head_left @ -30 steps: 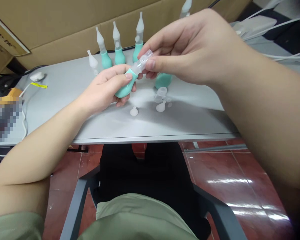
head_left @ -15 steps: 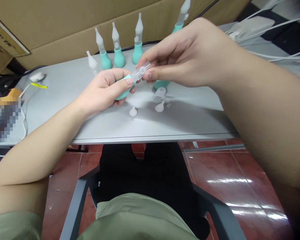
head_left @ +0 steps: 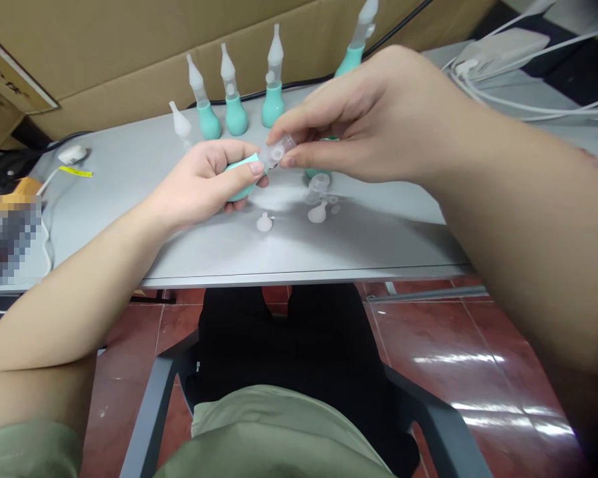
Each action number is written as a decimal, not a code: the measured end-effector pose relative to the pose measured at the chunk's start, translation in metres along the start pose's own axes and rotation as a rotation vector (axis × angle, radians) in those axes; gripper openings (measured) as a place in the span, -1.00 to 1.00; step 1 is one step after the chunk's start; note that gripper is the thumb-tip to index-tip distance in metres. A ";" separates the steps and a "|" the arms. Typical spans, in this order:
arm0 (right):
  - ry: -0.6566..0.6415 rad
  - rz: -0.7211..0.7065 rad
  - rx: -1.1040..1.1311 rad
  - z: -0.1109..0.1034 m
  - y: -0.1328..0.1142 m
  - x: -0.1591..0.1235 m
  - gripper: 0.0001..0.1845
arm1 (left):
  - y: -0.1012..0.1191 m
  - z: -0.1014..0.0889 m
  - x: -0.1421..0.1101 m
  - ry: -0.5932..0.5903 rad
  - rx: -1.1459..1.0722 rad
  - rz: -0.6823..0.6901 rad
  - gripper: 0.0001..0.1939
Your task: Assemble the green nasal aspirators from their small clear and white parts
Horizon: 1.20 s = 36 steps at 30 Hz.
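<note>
My left hand [head_left: 202, 178] is wrapped round the teal squeeze bulb [head_left: 240, 182] of a nasal aspirator. At the bulb's mouth sits a clear plastic tube [head_left: 276, 151] with a round side port, tilted up to the right. The thumb and fingers of my right hand [head_left: 366, 123] pinch the tube's free end. On the table in front lie two small white nozzle tips, one on the left [head_left: 264, 223] and one on the right [head_left: 317, 212]. Beside the right tip is a loose clear part [head_left: 319, 186]. A teal bulb [head_left: 315, 174] is mostly hidden behind my right hand.
Several assembled teal aspirators [head_left: 236, 116] stand along the back by a cardboard wall [head_left: 129, 60]. A white pointed tip [head_left: 181, 124] on a clear piece stands left of them. White cables [head_left: 498, 96] and a black cord run across the back right. The grey table's front edge [head_left: 303, 275] is near my lap.
The clear tube has moved slightly left and down toward the bulb, and less of it shows. My right hand has shifted a little the same way; my left hand keeps its grip.
</note>
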State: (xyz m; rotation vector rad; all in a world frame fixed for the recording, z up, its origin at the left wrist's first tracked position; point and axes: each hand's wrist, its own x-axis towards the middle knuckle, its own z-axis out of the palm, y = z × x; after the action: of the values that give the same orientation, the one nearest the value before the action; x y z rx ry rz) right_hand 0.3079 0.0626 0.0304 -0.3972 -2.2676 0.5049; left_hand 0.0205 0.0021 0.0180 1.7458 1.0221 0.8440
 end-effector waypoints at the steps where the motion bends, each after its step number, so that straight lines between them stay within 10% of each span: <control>1: 0.001 -0.004 0.017 0.001 0.000 0.000 -0.82 | 0.000 0.000 0.000 -0.001 -0.005 0.009 -0.55; 36: -0.058 0.034 0.009 0.000 -0.002 0.001 -0.74 | -0.016 -0.005 0.008 -0.050 0.008 0.199 -0.52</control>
State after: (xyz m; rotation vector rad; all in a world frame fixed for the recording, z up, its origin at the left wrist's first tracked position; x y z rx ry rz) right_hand 0.3073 0.0611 0.0319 -0.4222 -2.3163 0.5505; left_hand 0.0148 0.0153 0.0054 1.8881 0.8288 0.9155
